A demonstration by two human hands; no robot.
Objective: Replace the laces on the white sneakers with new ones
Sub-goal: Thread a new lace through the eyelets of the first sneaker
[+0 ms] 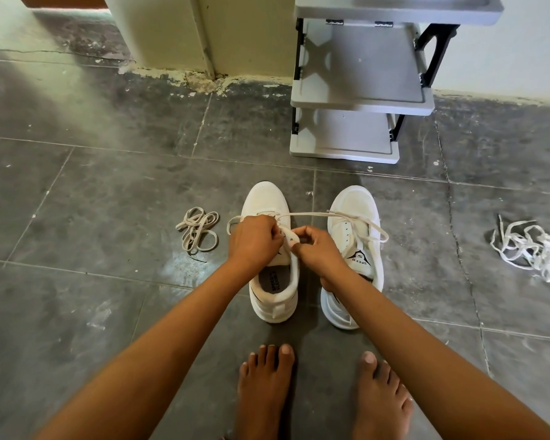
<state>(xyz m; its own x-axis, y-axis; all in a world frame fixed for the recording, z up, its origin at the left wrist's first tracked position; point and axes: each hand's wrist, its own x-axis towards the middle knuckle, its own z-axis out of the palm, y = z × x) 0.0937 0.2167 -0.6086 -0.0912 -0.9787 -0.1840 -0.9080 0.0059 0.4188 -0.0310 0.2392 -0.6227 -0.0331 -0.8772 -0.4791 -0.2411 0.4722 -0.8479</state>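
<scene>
Across the white sneakers (356,201), a cream lace (308,215) stretches.

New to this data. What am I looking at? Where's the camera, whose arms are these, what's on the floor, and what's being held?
There is one picture, taken by a wide-angle camera worn on the person's head and looking down. There is no robot: the two arms are the wearer's own, as are the bare feet at the bottom.

Two white sneakers stand side by side on the dark tiled floor, toes pointing away. The left hand and right hand meet over the left sneaker. Both pinch a pale lace, whose loose end trails across the right sneaker.

A beige lace bundle lies to the left, and a tangled white lace pile lies far right. The picture doesn't show which laces are old or new. A grey shelf rack stands behind.
</scene>
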